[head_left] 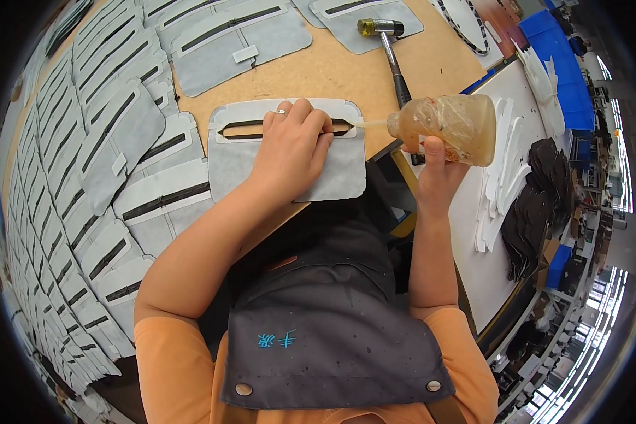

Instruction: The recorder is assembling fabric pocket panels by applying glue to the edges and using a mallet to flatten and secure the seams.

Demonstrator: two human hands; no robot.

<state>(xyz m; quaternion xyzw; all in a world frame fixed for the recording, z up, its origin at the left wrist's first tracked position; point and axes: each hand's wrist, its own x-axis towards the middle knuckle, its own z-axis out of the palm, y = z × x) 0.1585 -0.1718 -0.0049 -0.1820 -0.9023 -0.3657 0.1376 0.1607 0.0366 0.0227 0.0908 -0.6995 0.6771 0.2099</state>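
Observation:
A grey leather-like panel [343, 166] with a long slot and a white strip along its upper part lies at the table's front edge. My left hand [293, 141] rests over its middle, fingers curled and closed at the slot's edge; the fingertips are partly hidden. My right hand [438, 166] is wrapped round a cloudy, yellowish squeeze bottle [452, 127], tipped on its side. The bottle's thin nozzle [367, 124] points left, its tip at the right end of the slot. Dark edging shows inside the slot.
Many similar grey panels [159, 194] overlap across the left side and back. A mallet [389, 53] with a yellow-and-black head lies behind the bottle. On the white side table [466, 244] are white strips [500, 177] and black wavy pieces [533, 212]. Blue bins [558, 71] stand far right.

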